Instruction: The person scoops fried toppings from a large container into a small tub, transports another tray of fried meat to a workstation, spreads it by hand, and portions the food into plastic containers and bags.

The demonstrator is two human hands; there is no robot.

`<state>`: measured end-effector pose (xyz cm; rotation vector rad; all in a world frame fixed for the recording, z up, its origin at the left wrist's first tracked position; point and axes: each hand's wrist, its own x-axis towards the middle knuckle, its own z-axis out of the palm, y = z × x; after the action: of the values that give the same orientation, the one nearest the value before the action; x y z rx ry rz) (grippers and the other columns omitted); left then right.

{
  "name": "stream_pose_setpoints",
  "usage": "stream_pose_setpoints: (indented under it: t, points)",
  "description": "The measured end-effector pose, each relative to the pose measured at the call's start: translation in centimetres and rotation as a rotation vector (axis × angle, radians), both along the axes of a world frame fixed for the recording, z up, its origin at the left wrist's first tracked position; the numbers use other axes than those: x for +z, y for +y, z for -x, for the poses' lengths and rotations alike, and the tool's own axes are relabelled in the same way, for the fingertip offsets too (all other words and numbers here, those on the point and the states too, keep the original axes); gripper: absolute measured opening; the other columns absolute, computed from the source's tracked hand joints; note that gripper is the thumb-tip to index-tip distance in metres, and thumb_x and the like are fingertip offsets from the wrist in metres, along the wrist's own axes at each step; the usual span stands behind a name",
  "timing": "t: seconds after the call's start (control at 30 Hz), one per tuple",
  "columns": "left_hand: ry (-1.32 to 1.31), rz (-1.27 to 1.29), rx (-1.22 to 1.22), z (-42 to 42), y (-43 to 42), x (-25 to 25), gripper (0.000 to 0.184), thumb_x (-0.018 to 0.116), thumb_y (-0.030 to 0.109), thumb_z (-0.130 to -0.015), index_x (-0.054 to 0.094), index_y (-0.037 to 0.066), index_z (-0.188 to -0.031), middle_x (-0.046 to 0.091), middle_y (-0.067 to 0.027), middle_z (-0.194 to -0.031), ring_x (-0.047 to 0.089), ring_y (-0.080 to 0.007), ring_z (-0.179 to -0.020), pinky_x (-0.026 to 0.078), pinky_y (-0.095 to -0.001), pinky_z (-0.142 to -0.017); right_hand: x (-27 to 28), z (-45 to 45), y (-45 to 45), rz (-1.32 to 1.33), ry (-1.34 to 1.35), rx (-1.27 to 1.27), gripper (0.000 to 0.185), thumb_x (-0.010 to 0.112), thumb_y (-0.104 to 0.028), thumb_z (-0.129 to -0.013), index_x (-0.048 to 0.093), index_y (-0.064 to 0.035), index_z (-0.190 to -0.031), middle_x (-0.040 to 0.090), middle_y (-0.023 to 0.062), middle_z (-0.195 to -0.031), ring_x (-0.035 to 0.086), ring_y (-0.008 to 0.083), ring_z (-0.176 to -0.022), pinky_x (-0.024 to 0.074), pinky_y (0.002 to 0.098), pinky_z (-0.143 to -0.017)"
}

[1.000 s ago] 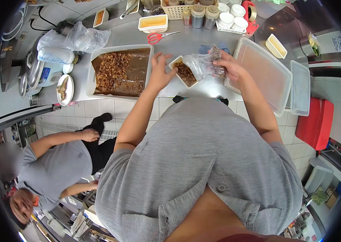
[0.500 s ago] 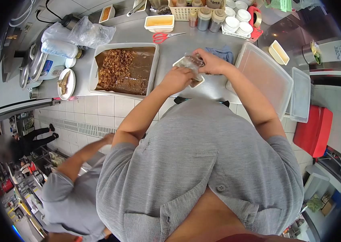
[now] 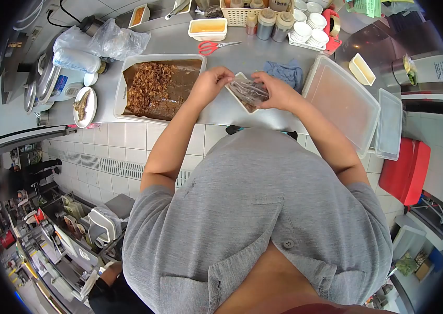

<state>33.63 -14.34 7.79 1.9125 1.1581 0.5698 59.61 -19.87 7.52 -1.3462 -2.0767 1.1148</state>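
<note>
A small white rectangular container (image 3: 247, 108) stands on the steel counter in front of me. Crinkled clear plastic, like a thin bag (image 3: 250, 90), lies over its opening, and something dark shows through. My left hand (image 3: 212, 85) pinches the plastic at the container's upper left corner. On the opposite side, my right hand (image 3: 276, 92) grips the plastic by the upper right edge. Left of my left hand is a large white tray (image 3: 204, 65) lined with brown paper, with crisp brown flakes (image 3: 150, 86) heaped mostly on its left side.
Behind my right hand lies a blue cloth (image 3: 287, 72). Red-handled scissors (image 3: 209, 47) and a container of orange contents (image 3: 208, 27) sit farther back, near sauce bottles (image 3: 266, 23). To the right leans a large translucent lid (image 3: 343, 102); a plate (image 3: 89, 110) is far left.
My left hand has shifted left and up, from over the container to its corner. The plastic is now spread wider across the opening. A co-worker at lower left has mostly moved out of sight.
</note>
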Motion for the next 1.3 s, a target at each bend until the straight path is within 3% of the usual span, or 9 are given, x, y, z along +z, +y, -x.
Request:
stream_pose_setpoints:
  t: [0.13,0.3,0.4,0.5,0.7,0.9,0.93,1.1,1.3]
  points:
    - [-0.038,-0.044,0.071,0.0,0.5,0.5,0.012,0.069,0.01,-0.094,0.071,0.002,-0.103,0.074,-0.0084,-0.092,0.068,-0.0176,-0.085,0.054,-0.0332,-0.08,-0.2,-1.4,-1.8,-0.027,0.091,-0.157,0.071,0.088,-0.011,-0.066,0.054,-0.0065,-0.128,0.063,0.0143,-0.122,0.068,0.0289,-0.095,0.0555,0.0359,-0.081]
    - [-0.084,0.076,0.125,-0.7,0.4,2.3,0.015,0.07,0.01,-0.094,0.07,0.004,-0.108,0.072,-0.0064,-0.093,0.068,-0.013,-0.085,0.054,-0.0281,-0.077,-0.5,-1.9,-2.7,0.133,0.26,-0.371,0.03,0.083,-0.007,-0.077,0.066,-0.0022,-0.102,0.066,0.0077,-0.099,0.065,0.0131,-0.081,0.0526,0.0281,-0.07]
    - [-0.4,0.104,0.122,-1.2,0.8,1.9,0.013,0.071,0.009,-0.092,0.071,0.003,-0.103,0.071,-0.0104,-0.095,0.071,-0.0153,-0.086,0.055,-0.0275,-0.076,-1.0,-1.9,-2.8,0.138,0.283,-0.372,0.022,0.081,-0.008,-0.08,0.066,-0.0019,-0.094,0.066,0.0053,-0.086,0.063,0.0118,-0.077,0.0512,0.0277,-0.07]
    - [-0.272,-0.044,-0.011,-1.6,0.0,4.1,0.019,0.071,0.006,-0.091,0.071,0.006,-0.109,0.07,-0.0059,-0.096,0.069,-0.0152,-0.09,0.056,-0.0305,-0.077,-1.0,-2.0,-3.0,0.108,0.263,-0.368,0.017,0.077,-0.004,-0.085,0.063,-0.0029,-0.093,0.064,-0.0005,-0.087,0.058,0.0083,-0.08,0.0479,0.0249,-0.073]
    - [0.054,-0.451,-0.219,-1.5,0.6,4.9,0.016,0.069,0.004,-0.09,0.071,0.005,-0.106,0.07,-0.0103,-0.098,0.068,-0.0258,-0.097,0.054,-0.0348,-0.084,-1.7,-2.2,-3.2,0.071,0.227,-0.363,0.022,0.078,-0.003,-0.082,0.061,-0.0034,-0.095,0.064,0.0004,-0.092,0.059,0.0092,-0.083,0.0493,0.0257,-0.074]
    - [-0.041,-0.013,-0.182,-2.1,1.2,3.2,0.016,0.068,0.002,-0.09,0.071,0.004,-0.106,0.073,-0.0056,-0.103,0.068,-0.0195,-0.095,0.053,-0.0328,-0.086,-1.2,-0.3,-3.6,0.045,0.22,-0.313,0.07,0.088,-0.017,-0.071,0.054,-0.0045,-0.13,0.059,0.0086,-0.127,0.058,0.0203,-0.104,0.0546,0.0353,-0.083]
    - [-0.042,-0.013,-0.184,-2.2,1.0,3.0,0.016,0.068,0.002,-0.09,0.071,0.004,-0.106,0.073,-0.0056,-0.103,0.068,-0.0195,-0.095,0.053,-0.0328,-0.086,-3.4,0.1,-3.1,-0.134,0.274,-0.256,0.059,0.085,-0.019,-0.076,0.059,-0.0038,-0.127,0.064,0.0109,-0.121,0.06,0.021,-0.098,0.0526,0.036,-0.086]
    - [-0.296,0.026,-0.082,-0.9,0.0,3.0,0.041,0.057,-0.011,-0.087,0.064,0.006,-0.124,0.064,-0.0084,-0.128,0.065,-0.0165,-0.094,0.053,-0.0313,-0.088,-1.4,1.5,-4.0,-0.026,0.086,-0.408,0.021,0.075,-0.015,-0.086,0.07,-0.001,-0.1,0.07,0.0149,-0.094,0.067,0.0348,-0.085,0.052,0.0354,-0.083]
    - [0.035,0.028,-0.085,1.4,-1.4,-0.7,0.055,0.05,-0.016,-0.08,0.059,0.003,-0.131,0.06,-0.0129,-0.128,0.066,-0.021,-0.105,0.054,-0.0329,-0.09,-3.3,0.8,-5.4,-0.365,0.207,-0.15,0.018,0.073,-0.004,-0.079,0.066,-0.0045,-0.095,0.069,0.0111,-0.105,0.065,0.0317,-0.099,0.0521,0.0377,-0.085]
